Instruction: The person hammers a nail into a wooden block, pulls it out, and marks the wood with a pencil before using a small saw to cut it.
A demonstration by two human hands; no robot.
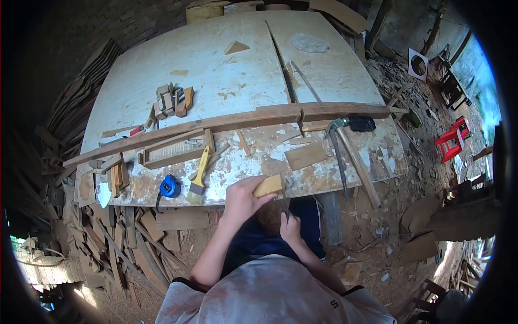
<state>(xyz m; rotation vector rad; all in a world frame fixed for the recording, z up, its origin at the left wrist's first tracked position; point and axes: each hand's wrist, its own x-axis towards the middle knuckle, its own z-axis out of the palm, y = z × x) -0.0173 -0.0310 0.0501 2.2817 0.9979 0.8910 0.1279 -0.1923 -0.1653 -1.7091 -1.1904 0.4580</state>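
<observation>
Two bare hands work at the lower centre of the frame, at the near edge of the workbench point(216, 65). Left hand point(244, 198) is closed around a small light wooden block point(268, 185), fingers wrapped over its left end, block resting against the bench edge. Right hand point(290, 227) sits just below and right of the block, closed on a thin dark tool point(283, 200) that stands upright with its tip at the block; tool type cannot be made out. Left of the hands on the bench: yellow-handled paintbrush point(199, 173), then blue tape measure point(170, 187). Right of centre: hammer point(339, 146). Long curved wooden strip point(216, 125) spans the bench. Wood offcuts point(124, 237) litter the ground at lower left.
</observation>
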